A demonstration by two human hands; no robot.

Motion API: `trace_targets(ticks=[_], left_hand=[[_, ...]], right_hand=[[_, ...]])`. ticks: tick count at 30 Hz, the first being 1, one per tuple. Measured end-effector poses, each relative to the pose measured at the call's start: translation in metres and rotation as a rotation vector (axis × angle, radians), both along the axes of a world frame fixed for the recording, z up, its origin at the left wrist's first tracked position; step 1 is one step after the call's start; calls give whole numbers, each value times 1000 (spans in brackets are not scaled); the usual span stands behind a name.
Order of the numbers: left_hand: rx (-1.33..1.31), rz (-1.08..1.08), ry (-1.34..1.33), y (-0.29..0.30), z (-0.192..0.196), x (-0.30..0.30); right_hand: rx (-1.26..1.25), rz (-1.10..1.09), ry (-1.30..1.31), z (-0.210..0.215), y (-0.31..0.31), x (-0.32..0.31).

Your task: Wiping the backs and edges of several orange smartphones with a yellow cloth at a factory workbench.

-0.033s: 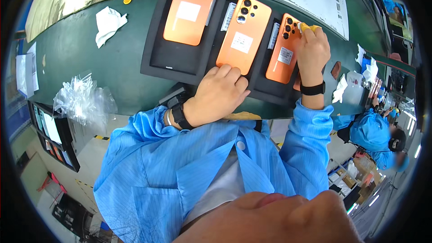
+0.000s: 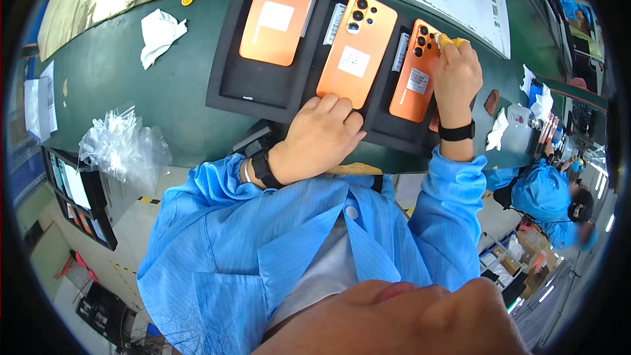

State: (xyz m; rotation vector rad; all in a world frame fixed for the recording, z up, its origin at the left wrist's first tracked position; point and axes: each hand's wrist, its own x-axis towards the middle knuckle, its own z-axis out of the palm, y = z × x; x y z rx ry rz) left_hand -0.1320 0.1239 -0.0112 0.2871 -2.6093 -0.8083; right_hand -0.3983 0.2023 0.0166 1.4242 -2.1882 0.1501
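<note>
Three orange phones lie back up in a black tray: a left phone, a middle phone and a right phone. Each carries a white label below its cameras. My left hand is closed over the tray's front edge, its curled fingers at the lower end of the middle phone. Beside the right phone's cameras is my right hand, its fingers pinched together with yellow covering the tips. A bit of white shows at those fingertips; what they hold is too small to name.
A crumpled white tissue lies left of the tray, with clear plastic film nearer the table edge. Small yellow rings lie at the back. More white tissue is on the right. A co-worker in blue is farther right.
</note>
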Motion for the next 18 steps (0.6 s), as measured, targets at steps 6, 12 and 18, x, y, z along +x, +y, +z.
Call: trace_targets(ticks=[6, 12, 18], left_hand=[[-17, -6, 47, 6, -1, -4], [-95, -165, 49, 18, 8, -21], [-284, -213, -74, 24, -2, -23]], right_hand=[[-55, 7, -51, 4, 2, 2], [-42, -7, -40, 1, 10, 8], [2, -48, -33, 0, 5, -1]])
